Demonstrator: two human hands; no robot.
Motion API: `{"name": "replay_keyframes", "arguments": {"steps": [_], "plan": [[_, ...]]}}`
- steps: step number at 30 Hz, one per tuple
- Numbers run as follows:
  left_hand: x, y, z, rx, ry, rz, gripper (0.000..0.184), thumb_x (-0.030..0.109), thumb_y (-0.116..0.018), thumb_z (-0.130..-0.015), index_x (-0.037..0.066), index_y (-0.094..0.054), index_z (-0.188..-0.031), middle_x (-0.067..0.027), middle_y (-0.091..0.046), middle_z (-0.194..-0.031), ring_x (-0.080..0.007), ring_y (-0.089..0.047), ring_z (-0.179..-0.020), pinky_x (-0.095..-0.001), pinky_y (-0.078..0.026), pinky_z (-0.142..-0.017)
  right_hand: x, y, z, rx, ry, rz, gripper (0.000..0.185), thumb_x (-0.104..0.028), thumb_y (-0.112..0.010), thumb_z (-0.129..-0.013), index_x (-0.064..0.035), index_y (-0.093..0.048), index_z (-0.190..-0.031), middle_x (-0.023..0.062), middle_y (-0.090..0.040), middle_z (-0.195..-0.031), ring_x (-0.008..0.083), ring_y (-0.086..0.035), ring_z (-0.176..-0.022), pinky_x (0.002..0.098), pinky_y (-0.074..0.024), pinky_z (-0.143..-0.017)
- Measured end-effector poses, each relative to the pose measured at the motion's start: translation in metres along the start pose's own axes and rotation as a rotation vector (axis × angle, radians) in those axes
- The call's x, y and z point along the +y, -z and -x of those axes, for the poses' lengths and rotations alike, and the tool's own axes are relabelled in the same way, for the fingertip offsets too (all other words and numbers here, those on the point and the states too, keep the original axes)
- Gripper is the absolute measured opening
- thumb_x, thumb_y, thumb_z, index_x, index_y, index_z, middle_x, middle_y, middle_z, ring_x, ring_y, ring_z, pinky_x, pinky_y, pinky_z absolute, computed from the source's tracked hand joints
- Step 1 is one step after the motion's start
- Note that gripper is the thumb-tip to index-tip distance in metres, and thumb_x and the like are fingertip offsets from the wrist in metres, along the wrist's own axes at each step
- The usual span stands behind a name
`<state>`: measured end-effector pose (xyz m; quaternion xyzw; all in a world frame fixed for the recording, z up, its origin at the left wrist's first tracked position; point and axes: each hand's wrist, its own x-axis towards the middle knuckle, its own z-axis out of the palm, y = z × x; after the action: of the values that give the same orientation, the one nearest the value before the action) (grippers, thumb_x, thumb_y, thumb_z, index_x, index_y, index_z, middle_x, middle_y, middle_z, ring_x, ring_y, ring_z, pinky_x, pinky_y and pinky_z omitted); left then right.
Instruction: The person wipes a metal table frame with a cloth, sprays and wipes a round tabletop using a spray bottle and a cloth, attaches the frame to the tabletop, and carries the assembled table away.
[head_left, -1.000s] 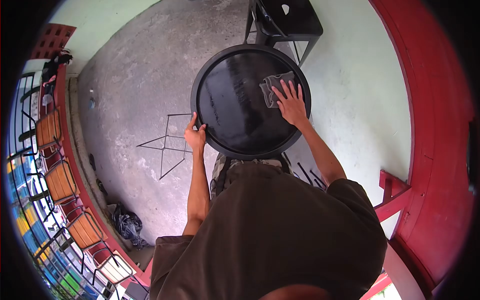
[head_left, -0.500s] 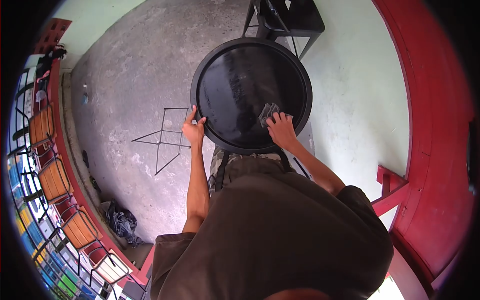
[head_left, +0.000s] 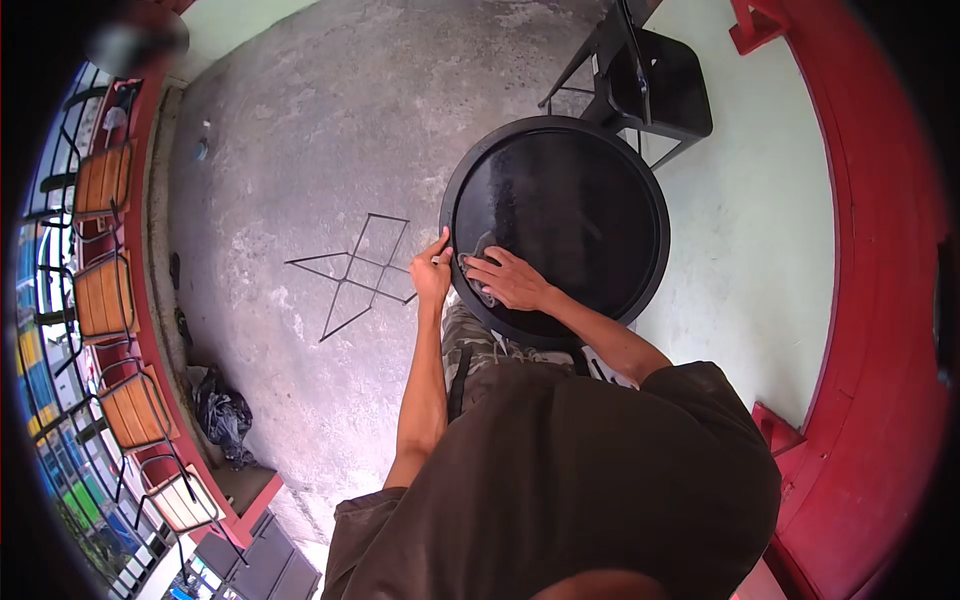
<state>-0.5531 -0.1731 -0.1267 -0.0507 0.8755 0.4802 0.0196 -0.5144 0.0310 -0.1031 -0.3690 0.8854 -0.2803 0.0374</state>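
Note:
A round black tabletop (head_left: 560, 230) with a raised rim lies in front of my body, its surface dark and glossy with a duller streak on the left. My left hand (head_left: 432, 270) grips the rim at the lower left, fingers partly hidden by the edge. Close beside it, my right hand (head_left: 515, 280) presses a crumpled grey cloth (head_left: 484, 243) onto the lower-left part of the surface, near the rim. Most of the cloth is under the fingers. What supports the tabletop from below is hidden.
A black metal chair (head_left: 665, 85) stands just beyond the tabletop at the upper right. Dark lines (head_left: 350, 280) form a star-like shape on the concrete floor (head_left: 330, 120). Several wooden-seated chairs (head_left: 105, 295) line the left, near a black plastic bag (head_left: 222, 415). A red-edged wall (head_left: 870, 250) runs right.
My right hand has moved the cloth left across the surface, from the lower right to near my left hand. The view has shifted; my left hand still grips the rim.

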Motion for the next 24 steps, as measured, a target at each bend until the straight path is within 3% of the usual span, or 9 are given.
{"name": "replay_keyframes", "arguments": {"steps": [2,5,9,10,13,16,20,23,24], "plan": [[-0.008,-0.003,-0.002,0.035,-0.083,-0.01,0.039,0.003,-0.068,-0.086,0.017,-0.069,-0.122,-0.0169,-0.074,-0.101,-0.0125,-0.065,-0.063,-0.0306,-0.05,-0.049,0.019,0.006,-0.027,0.051,-0.007,0.05,0.045,-0.026,-0.063,-0.088,-0.0135,-0.052,-0.131,0.0093,-0.045,-0.141,0.0316,-0.042,-0.128,0.0474,-0.0251,-0.116],[0.018,0.006,0.0,-0.038,0.167,0.08,0.04,0.005,-0.071,-0.082,0.02,-0.071,-0.119,-0.0187,-0.069,-0.107,-0.0317,-0.07,-0.099,-0.0343,-0.052,-0.083,0.054,0.013,-0.054,0.148,-0.058,0.102,0.046,-0.028,-0.063,-0.089,-0.0136,-0.051,-0.131,0.009,-0.046,-0.141,0.0317,-0.041,-0.131,0.049,-0.0229,-0.117],[0.028,0.013,-0.002,-0.112,0.315,0.094,0.042,0.005,-0.071,-0.082,0.023,-0.07,-0.12,-0.02,-0.069,-0.106,-0.0307,-0.071,-0.091,-0.0345,-0.052,-0.078,0.095,0.033,-0.064,0.244,-0.267,0.271,0.054,-0.034,-0.063,-0.089,-0.0139,-0.049,-0.137,0.0084,-0.046,-0.143,0.03,-0.039,-0.136,0.0506,-0.0199,-0.118],[0.012,0.007,-0.002,-0.064,0.205,0.102,0.044,0.005,-0.072,-0.081,0.024,-0.07,-0.12,-0.0205,-0.07,-0.104,-0.0291,-0.072,-0.083,-0.0356,-0.052,-0.073,0.11,0.04,-0.064,0.278,-0.336,0.333,0.055,-0.035,-0.063,-0.089,-0.0134,-0.049,-0.137,0.0086,-0.046,-0.143,0.0297,-0.039,-0.135,0.0514,-0.0198,-0.118],[0.003,0.004,-0.002,-0.056,0.163,0.063,0.042,0.001,-0.068,-0.086,0.022,-0.069,-0.122,-0.007,-0.071,-0.084,-0.0103,-0.059,-0.056,-0.0283,-0.052,-0.04,0.139,0.058,-0.048,0.338,-0.565,0.459,0.054,-0.037,-0.059,-0.091,-0.0117,-0.048,-0.138,0.0087,-0.045,-0.144,0.03,-0.038,-0.136,0.0532,-0.0197,-0.117],[0.0,0.002,-0.001,-0.057,0.162,0.062,0.042,0.0,-0.067,-0.086,0.021,-0.069,-0.122,-0.0053,-0.068,-0.082,-0.0094,-0.057,-0.055,-0.028,-0.051,-0.039,0.153,0.064,-0.016,0.486,-0.896,0.535,0.049,-0.035,-0.056,-0.094,-0.011,-0.048,-0.135,0.0074,-0.043,-0.145,0.0303,-0.037,-0.136,0.0544,-0.0245,-0.113],[-0.003,0.002,-0.002,-0.068,0.166,0.063,0.042,0.0,-0.068,-0.085,0.02,-0.069,-0.122,-0.0053,-0.069,-0.082,-0.0087,-0.057,-0.055,-0.0272,-0.049,-0.038,0.161,0.062,0.031,0.591,-0.996,0.52,0.039,-0.027,-0.055,-0.095,-0.0105,-0.051,-0.13,0.0083,-0.045,-0.143,0.0308,-0.039,-0.135,0.0521,-0.0319,-0.107],[0.017,0.004,0.0,-0.046,0.267,0.057,0.044,0.003,-0.072,-0.081,0.023,-0.07,-0.12,-0.0202,-0.071,-0.096,-0.0216,-0.048,-0.055,-0.0349,-0.046,-0.06,0.156,0.065,0.052,0.689,-0.988,0.445,0.033,-0.019,-0.055,-0.095,-0.0099,-0.052,-0.127,0.0091,-0.05,-0.138,0.0325,-0.044,-0.13,0.049,-0.0366,-0.102],[0.021,0.006,0.002,-0.05,0.222,-0.008,0.044,0.002,-0.07,-0.081,0.022,-0.07,-0.12,-0.0199,-0.07,-0.101,-0.025,-0.053,-0.058,-0.0343,-0.046,-0.06,0.155,0.066,0.055,0.771,-0.985,0.372,0.032,-0.017,-0.055,-0.095,-0.0093,-0.053,-0.126,0.0094,-0.052,-0.135,0.0332,-0.046,-0.127,0.0481,-0.0376,-0.101]]}}
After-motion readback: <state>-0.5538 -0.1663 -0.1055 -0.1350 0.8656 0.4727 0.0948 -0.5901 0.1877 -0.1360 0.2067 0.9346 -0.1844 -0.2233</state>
